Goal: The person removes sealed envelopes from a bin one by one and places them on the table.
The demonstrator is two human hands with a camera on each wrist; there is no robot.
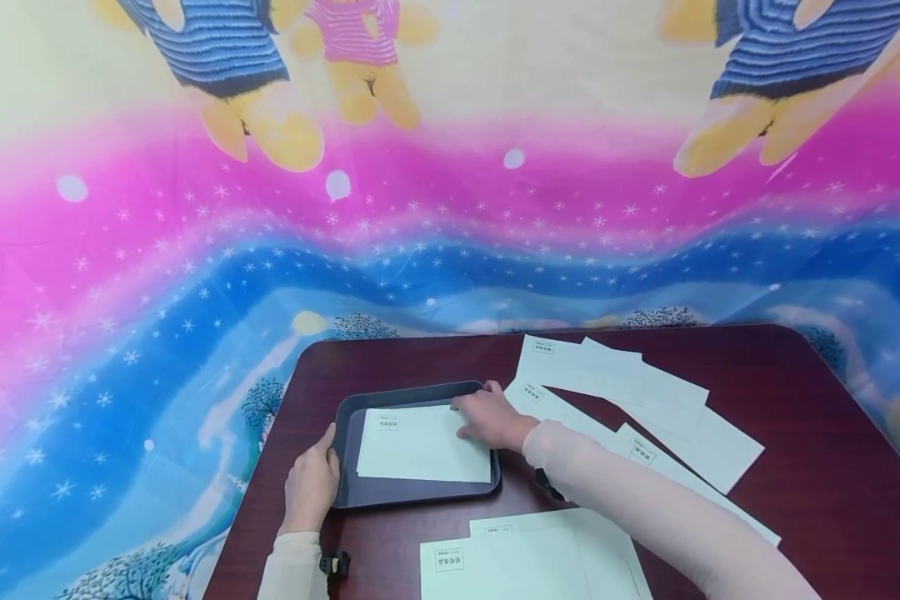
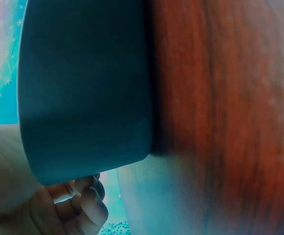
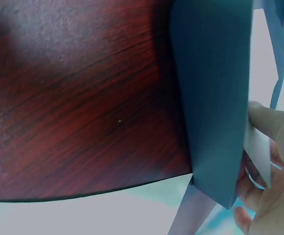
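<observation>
A dark grey rectangular tray (image 1: 420, 498) rests on the table, holding a small stack of white paper sheets (image 1: 423, 446) with a printed box in one corner. My left hand (image 1: 311, 483) grips the tray's left side. In the left wrist view, the fingers (image 2: 90, 203) curl beside the tray's dark wall (image 2: 85, 93). My right hand (image 1: 495, 417) is at the tray's right end and pinches the edge of the stack. The right wrist view shows the thumb (image 3: 266, 120) against the paper (image 3: 260, 152), with the other fingers partly hidden behind it.
More white sheets with printed boxes lie fanned out at the back right (image 1: 592, 371). Others overlap near the front edge (image 1: 525, 558), and some lie beneath my right forearm. A patterned cloth (image 1: 450, 183) hangs behind the dark red wooden table (image 1: 802, 400).
</observation>
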